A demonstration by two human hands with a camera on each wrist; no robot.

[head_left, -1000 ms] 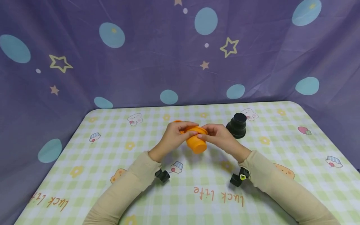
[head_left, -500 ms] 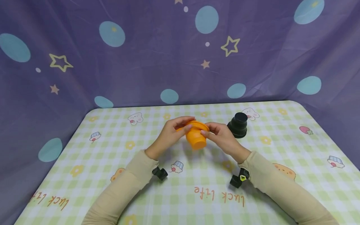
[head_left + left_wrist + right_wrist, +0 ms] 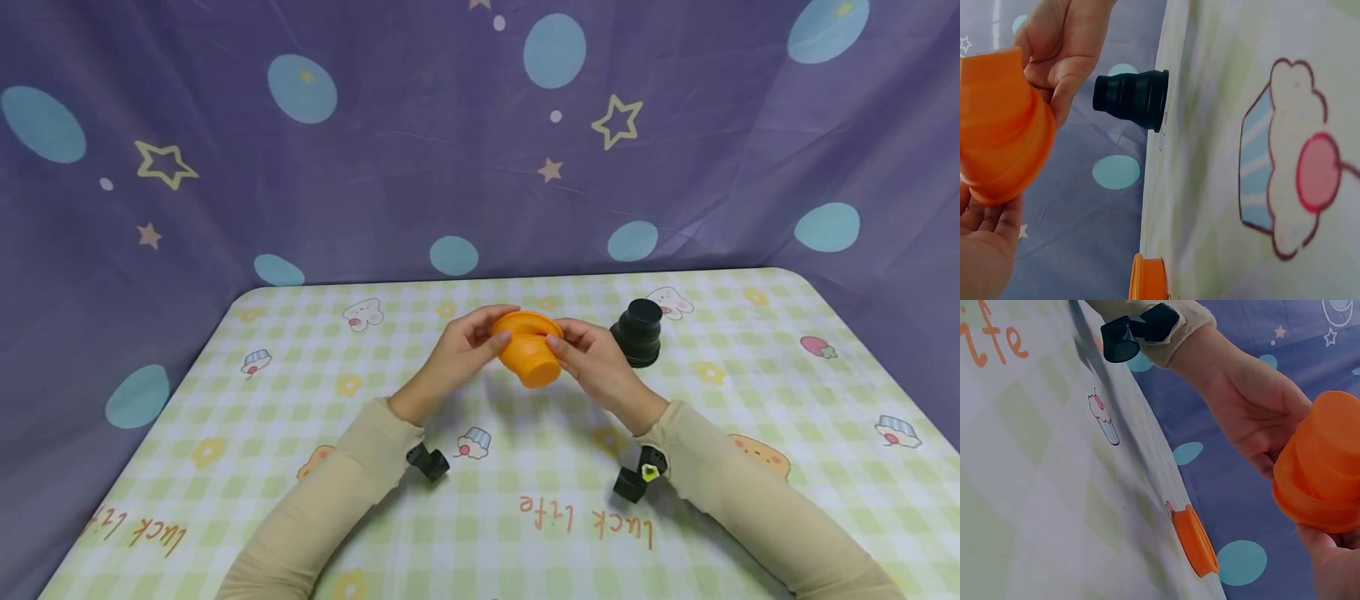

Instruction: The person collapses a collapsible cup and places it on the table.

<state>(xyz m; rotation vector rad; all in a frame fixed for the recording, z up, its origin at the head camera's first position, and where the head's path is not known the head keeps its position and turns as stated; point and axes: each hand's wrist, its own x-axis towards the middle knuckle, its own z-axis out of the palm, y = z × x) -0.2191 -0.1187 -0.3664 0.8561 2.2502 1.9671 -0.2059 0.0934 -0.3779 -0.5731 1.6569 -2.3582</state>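
Gripped near its rim by left hand [image 3: 463, 346] and right hand [image 3: 598, 360], the orange cup [image 3: 531, 353] is held, tilted base-down, above the checked tabletop [image 3: 480, 542], higher in the head view than one second earlier.

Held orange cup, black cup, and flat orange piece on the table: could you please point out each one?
Held orange cup [image 3: 527, 352]: head view, side wall.
Black cup [image 3: 638, 335]: head view, stepped side.
Flat orange piece [image 3: 1195, 542]: right wrist view, outer side.

Long beige sleeves [image 3: 322, 500], blocky black wrist cameras [image 3: 429, 463], the right one's mark [image 3: 650, 472] seemingly yellow
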